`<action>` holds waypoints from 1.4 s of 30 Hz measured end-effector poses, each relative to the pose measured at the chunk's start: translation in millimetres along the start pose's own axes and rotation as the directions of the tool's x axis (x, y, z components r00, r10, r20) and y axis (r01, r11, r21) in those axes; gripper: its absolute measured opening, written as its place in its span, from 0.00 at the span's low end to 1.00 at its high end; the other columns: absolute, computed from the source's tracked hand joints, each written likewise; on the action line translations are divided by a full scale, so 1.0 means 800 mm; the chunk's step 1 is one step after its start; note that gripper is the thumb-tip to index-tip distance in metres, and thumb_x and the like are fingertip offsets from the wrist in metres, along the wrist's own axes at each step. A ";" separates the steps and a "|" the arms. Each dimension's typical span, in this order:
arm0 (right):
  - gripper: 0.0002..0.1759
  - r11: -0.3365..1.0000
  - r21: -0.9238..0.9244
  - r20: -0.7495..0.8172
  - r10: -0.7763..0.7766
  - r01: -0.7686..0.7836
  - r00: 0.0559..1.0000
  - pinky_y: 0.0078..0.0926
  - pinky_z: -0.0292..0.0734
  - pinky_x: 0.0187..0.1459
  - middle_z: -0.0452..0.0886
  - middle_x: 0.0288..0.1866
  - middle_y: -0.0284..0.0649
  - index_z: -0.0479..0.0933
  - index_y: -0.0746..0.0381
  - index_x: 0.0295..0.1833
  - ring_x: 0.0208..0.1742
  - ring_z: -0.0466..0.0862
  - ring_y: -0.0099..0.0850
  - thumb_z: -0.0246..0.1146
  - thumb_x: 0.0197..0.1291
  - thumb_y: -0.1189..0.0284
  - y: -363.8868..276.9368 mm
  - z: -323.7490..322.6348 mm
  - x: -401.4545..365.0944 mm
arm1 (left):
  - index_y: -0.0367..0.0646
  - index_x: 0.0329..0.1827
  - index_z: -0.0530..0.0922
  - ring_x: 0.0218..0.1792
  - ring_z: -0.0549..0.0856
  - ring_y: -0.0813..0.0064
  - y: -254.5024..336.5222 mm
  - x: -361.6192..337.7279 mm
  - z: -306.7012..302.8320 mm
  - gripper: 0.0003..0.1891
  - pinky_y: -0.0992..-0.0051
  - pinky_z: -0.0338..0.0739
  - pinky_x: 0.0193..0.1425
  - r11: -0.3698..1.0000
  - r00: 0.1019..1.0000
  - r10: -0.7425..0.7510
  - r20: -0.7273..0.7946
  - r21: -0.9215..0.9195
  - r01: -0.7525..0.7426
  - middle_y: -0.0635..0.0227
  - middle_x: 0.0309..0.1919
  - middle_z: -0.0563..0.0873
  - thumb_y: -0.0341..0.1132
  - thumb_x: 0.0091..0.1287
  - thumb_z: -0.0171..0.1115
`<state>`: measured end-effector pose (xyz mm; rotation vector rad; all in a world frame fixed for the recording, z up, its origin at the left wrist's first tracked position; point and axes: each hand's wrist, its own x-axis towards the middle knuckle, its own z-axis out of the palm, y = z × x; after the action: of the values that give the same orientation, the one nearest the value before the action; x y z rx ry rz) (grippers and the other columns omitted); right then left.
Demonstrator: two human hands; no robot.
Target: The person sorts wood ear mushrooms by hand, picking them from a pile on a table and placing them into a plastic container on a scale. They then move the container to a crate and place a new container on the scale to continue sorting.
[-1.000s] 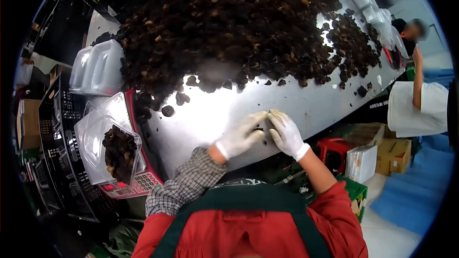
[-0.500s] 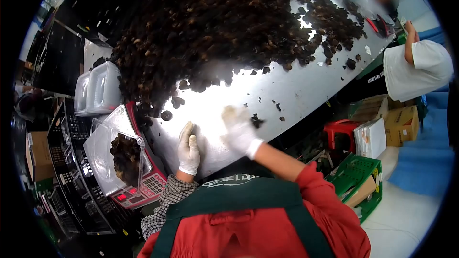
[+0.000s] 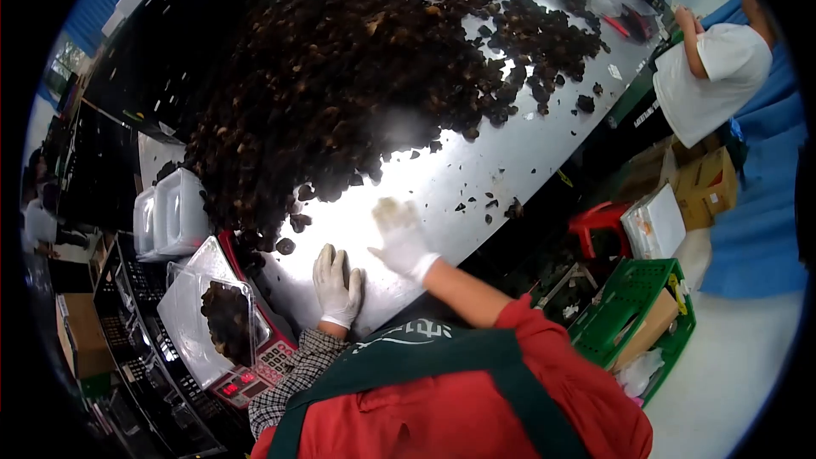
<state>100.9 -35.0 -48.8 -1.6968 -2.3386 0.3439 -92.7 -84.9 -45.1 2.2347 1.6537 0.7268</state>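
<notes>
My left hand (image 3: 337, 287), in a white glove, lies flat on the bare metal table (image 3: 442, 246) with its fingers stretched out, holding nothing. To its right, my right hand (image 3: 401, 240), gloved too and slightly blurred, is open with its palm towards the tabletop. Beyond both hands spreads a large heap of dark brown, dried mushroom-like pieces (image 3: 340, 76). A few small dark crumbs (image 3: 491, 202) lie to the right of my right hand. Left of my left hand, a clear plastic tray holding more dark pieces (image 3: 226, 321) rests on a scale with a red keypad (image 3: 274, 359).
Stacked clear plastic trays (image 3: 174, 214) stand behind the scale, beside black crates (image 3: 136, 323). On the right are a green crate (image 3: 625, 314), a red stool (image 3: 599, 223) and a cardboard box (image 3: 707, 189). A person in a white shirt (image 3: 714, 76) stands at the table's far right side.
My left hand has turned from its edge to palm down, its fingers more spread. My right hand has shifted a little left, away from the crumbs. The whole view has tilted slightly.
</notes>
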 end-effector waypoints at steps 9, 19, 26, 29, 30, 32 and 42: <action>0.43 0.794 -0.309 -0.384 0.400 -0.524 0.832 0.64 0.37 0.72 0.57 0.73 0.60 0.60 0.71 0.71 0.77 0.52 0.51 0.59 0.59 0.52 0.204 -0.103 -0.095 | 0.34 0.61 0.72 0.69 0.64 0.47 0.002 0.003 0.002 0.25 0.53 0.54 0.73 0.998 0.999 -0.015 0.045 0.055 0.012 0.45 0.67 0.67 0.40 0.64 0.59; 0.43 0.938 -0.149 0.164 0.337 -0.314 0.927 0.51 0.37 0.76 0.51 0.79 0.46 0.52 0.64 0.76 0.81 0.46 0.39 0.48 0.67 0.45 0.113 -0.102 0.015 | 0.34 0.61 0.72 0.68 0.65 0.47 -0.001 -0.005 0.002 0.24 0.54 0.55 0.74 0.998 0.999 -0.027 0.033 0.064 0.024 0.46 0.66 0.69 0.38 0.64 0.58; 0.37 0.584 -0.301 -0.552 0.537 -0.754 0.637 0.64 0.46 0.70 0.59 0.72 0.62 0.63 0.67 0.70 0.74 0.57 0.54 0.56 0.64 0.52 0.357 -0.120 -0.118 | 0.34 0.59 0.74 0.66 0.67 0.47 0.004 0.000 0.006 0.22 0.54 0.58 0.72 0.996 0.999 -0.032 -0.013 0.077 0.033 0.46 0.65 0.70 0.35 0.63 0.60; 0.36 0.806 -0.254 -0.475 0.377 -0.535 0.795 0.60 0.44 0.72 0.58 0.73 0.62 0.64 0.69 0.69 0.74 0.56 0.56 0.56 0.63 0.54 0.291 -0.117 -0.067 | 0.34 0.59 0.73 0.67 0.67 0.48 0.003 -0.001 0.006 0.22 0.55 0.58 0.72 0.994 1.000 -0.021 0.002 0.105 0.021 0.46 0.65 0.70 0.35 0.64 0.59; 0.37 0.878 -0.201 -0.374 0.340 -0.434 0.863 0.59 0.41 0.73 0.58 0.72 0.61 0.64 0.68 0.68 0.74 0.56 0.55 0.58 0.61 0.53 0.254 -0.102 -0.043 | 0.33 0.59 0.73 0.67 0.67 0.48 0.003 -0.001 0.005 0.22 0.55 0.57 0.72 0.994 1.000 -0.021 0.001 0.110 0.021 0.46 0.65 0.70 0.35 0.64 0.59; 0.40 0.969 -0.090 -0.282 0.197 -0.230 0.939 0.58 0.41 0.74 0.58 0.73 0.59 0.62 0.67 0.70 0.76 0.55 0.51 0.59 0.59 0.52 0.192 -0.060 0.002 | 0.34 0.60 0.73 0.67 0.67 0.48 0.007 0.001 0.002 0.22 0.55 0.58 0.72 0.992 1.000 -0.027 0.009 0.121 0.026 0.47 0.65 0.70 0.35 0.64 0.59; 0.33 0.450 -0.374 -0.631 0.517 -0.811 0.578 0.61 0.58 0.63 0.65 0.68 0.58 0.69 0.65 0.63 0.68 0.64 0.52 0.60 0.58 0.53 0.424 -0.151 -0.146 | 0.36 0.59 0.73 0.66 0.69 0.47 0.014 0.004 0.002 0.23 0.54 0.60 0.71 0.989 0.999 -0.037 -0.034 0.140 0.041 0.47 0.64 0.71 0.33 0.60 0.61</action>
<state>479.1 -37.4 -49.4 -2.6626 -1.3481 -0.7751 -82.1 -85.4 -40.6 2.2888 1.8107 0.6575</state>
